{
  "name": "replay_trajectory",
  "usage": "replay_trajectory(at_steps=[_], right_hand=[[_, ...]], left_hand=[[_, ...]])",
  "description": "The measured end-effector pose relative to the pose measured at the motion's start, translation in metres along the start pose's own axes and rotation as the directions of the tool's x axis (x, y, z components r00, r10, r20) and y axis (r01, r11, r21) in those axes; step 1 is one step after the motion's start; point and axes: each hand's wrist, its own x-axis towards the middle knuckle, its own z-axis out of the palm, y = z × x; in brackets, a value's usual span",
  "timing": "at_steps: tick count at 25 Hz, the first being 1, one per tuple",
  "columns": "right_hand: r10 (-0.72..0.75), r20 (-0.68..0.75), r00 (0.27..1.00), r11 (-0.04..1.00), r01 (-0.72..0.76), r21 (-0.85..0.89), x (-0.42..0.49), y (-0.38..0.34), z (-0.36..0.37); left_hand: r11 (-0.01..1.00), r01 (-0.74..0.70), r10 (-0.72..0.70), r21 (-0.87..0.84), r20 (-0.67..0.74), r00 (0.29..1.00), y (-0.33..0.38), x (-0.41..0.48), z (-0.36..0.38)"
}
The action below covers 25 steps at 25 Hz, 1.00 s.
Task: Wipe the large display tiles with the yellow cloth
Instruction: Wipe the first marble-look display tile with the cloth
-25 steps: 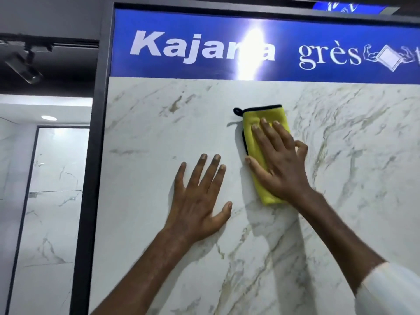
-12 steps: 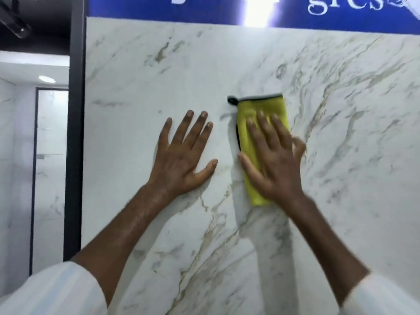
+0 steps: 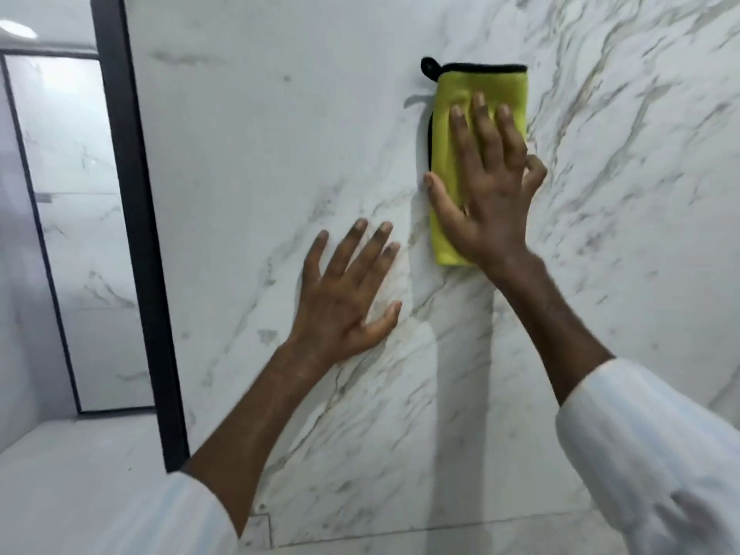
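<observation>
We're mid-wipe: our right hand (image 3: 486,186) is pressing the yellow cloth (image 3: 478,126) flat on the big marble display tile (image 3: 248,162), fingers straight. Just left of and below the cloth, our left hand (image 3: 346,298) is bracing, spread open, holding nothing. Next we're probably needing firm strokes over unwiped tile.

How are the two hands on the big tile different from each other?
The right hand presses the yellow cloth against the tile; the left hand touches bare tile. The right hand is higher up; the left hand sits lower and nearer the black frame. The left hand's fingers are spread wider than the right hand's. Both lie flat with fingers pointing up.
</observation>
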Motion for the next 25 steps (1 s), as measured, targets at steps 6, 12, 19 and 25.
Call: replay_trajectory(at_steps=[6,12,19,25], right_hand=[[-0.019,0.211,0.977,0.999,0.025,-0.029,-0.236,-0.032,-0.013],[-0.049,0.21,0.977,0.998,0.054,-0.017,-0.233,-0.038,-0.02],[0.085,0.134,0.987,0.996,-0.081,-0.036,-0.239,-0.049,-0.01],[0.021,0.43,0.903,0.998,0.003,-0.056,-0.451,-0.058,-0.042]], left_hand=[[1.0,0.005,-0.005,-0.011,-0.029,1.0,-0.003,0.0,0.006],[1.0,0.013,-0.013,-0.008,-0.016,1.0,-0.004,-0.004,0.008],[0.998,0.064,-0.064,0.004,0.025,0.998,0.005,-0.011,0.005],[0.972,0.048,-0.024,-0.23,0.104,0.994,0.071,-0.082,0.007]])
